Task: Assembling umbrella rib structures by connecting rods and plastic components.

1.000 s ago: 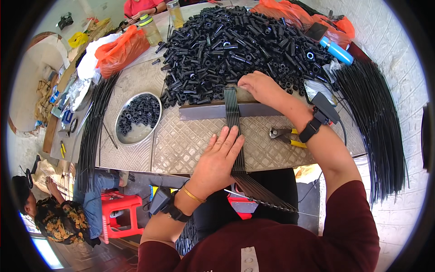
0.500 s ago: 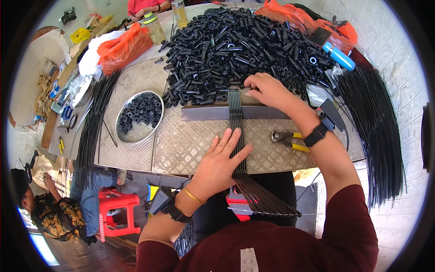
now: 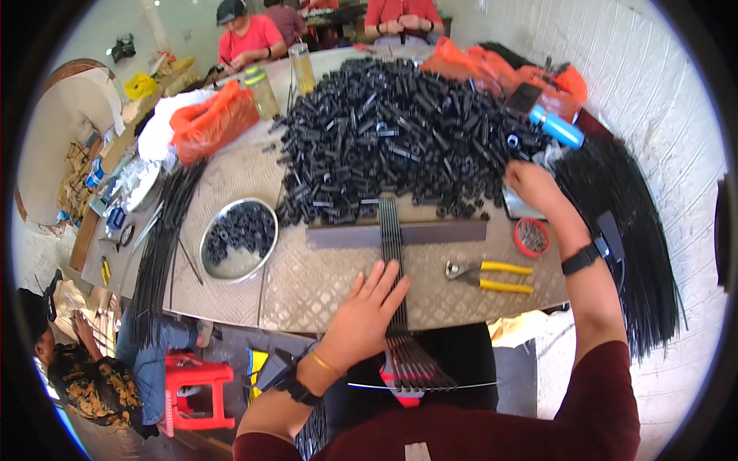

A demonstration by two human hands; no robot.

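A row of thin dark rods (image 3: 393, 269) lies side by side across a low grey bar (image 3: 442, 233). Their near ends fan out past the table edge over my lap, where a thin pale wire (image 3: 477, 383) crosses them. My left hand (image 3: 360, 311) rests flat on the rods with its fingers stretched. Away to the right, my right hand (image 3: 534, 188) is closed in a pinch beside the pile of black plastic tubes (image 3: 400, 138), above a clear plastic packet (image 3: 521, 206). Whatever it may hold is hidden.
Yellow-handled pincers (image 3: 503, 276) and a red dish of small metal pieces (image 3: 531, 237) lie to the right. A metal bowl of black parts (image 3: 240, 240) stands left. Long black rod bundles (image 3: 615, 230) flank the table. A blue bottle (image 3: 557, 127) lies back right. Other people sit around.
My right hand has left the rods' far ends and moved right, beside the pile. My left hand stays on the rods. The view has tilted up; the red dish now shows.
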